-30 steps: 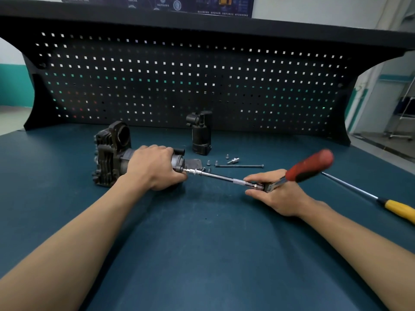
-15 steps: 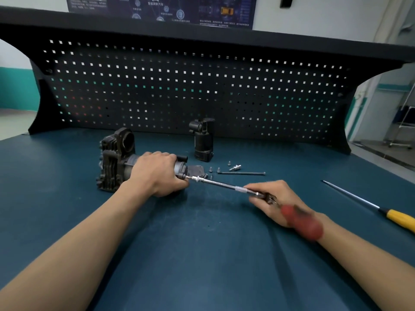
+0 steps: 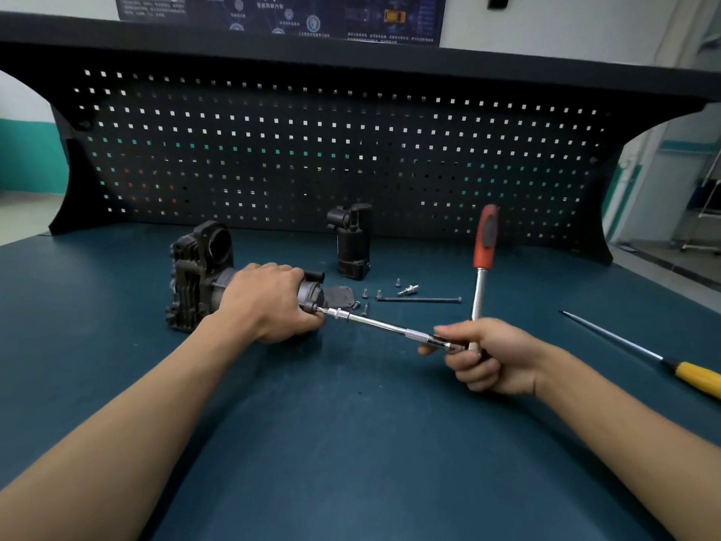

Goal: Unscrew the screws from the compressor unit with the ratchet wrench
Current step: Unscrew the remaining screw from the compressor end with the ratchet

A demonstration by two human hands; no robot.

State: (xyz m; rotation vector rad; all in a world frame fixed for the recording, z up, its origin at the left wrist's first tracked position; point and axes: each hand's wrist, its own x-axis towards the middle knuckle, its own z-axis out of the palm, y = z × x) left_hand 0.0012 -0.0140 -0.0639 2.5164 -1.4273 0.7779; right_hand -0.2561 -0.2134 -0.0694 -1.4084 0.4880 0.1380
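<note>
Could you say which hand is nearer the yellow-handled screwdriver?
Right: the right hand is left of the screwdriver; the left hand grips the dark compressor unit farther left.

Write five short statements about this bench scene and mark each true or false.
1. The left hand grips the compressor unit. True.
2. The ratchet wrench has its red handle pointing up from the right hand. True.
3. The right hand holds the yellow-handled screwdriver. False: it holds the ratchet wrench, and the screwdriver lies on the bench at the right.
4. No loose screws lie on the bench. False: several lie just right of the compressor unit.
5. The black cylinder lies on its side. False: it stands upright near the pegboard.
</note>
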